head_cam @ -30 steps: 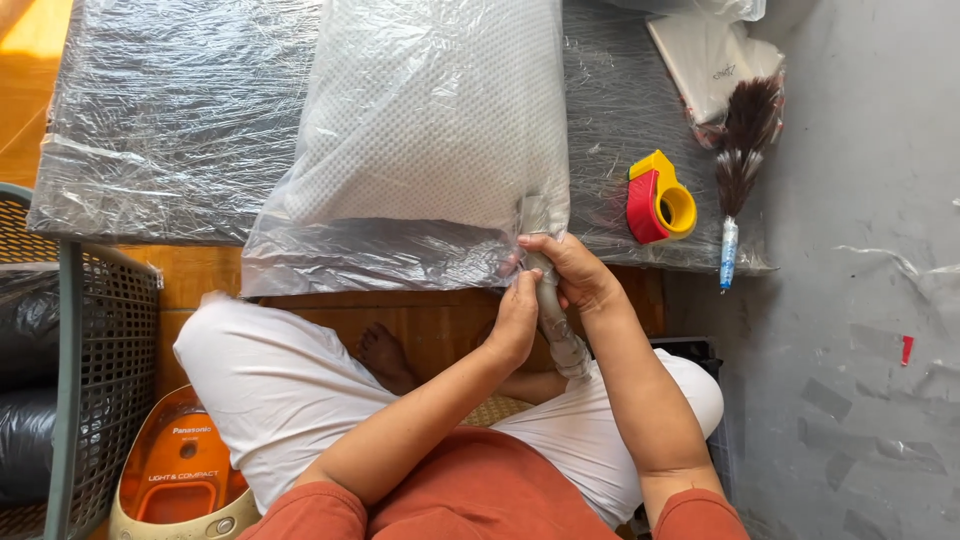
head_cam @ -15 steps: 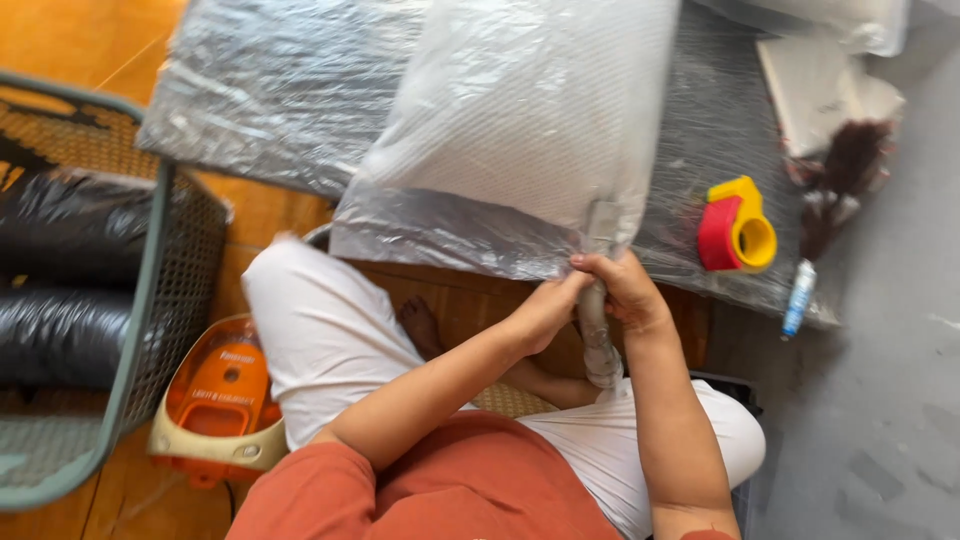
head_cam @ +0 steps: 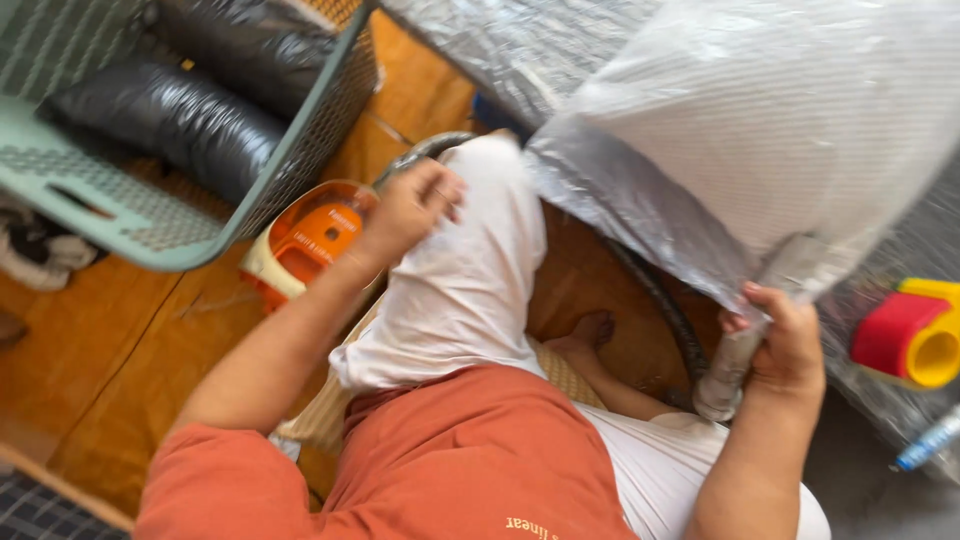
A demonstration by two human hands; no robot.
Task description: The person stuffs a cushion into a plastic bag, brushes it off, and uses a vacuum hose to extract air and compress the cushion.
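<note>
Right hand [head_cam: 785,340] clamped round the grey hose nozzle [head_cam: 735,355] at the mouth of the big clear plastic bag [head_cam: 780,130], apparently mid-way through sucking the air out. Left hand [head_cam: 412,205] empty, fingers loosely apart, over the knee toward the orange vacuum cleaner [head_cam: 310,235] (beside the green basket [head_cam: 120,210]). Next, probably: reaching the machine without loosening the seal.

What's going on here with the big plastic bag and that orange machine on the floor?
A person sits on the floor. The right hand clamps a grey hose nozzle at the mouth of a large clear plastic bag holding something white. The left hand reaches over the knee toward the small orange vacuum cleaner beside a green basket.
</note>
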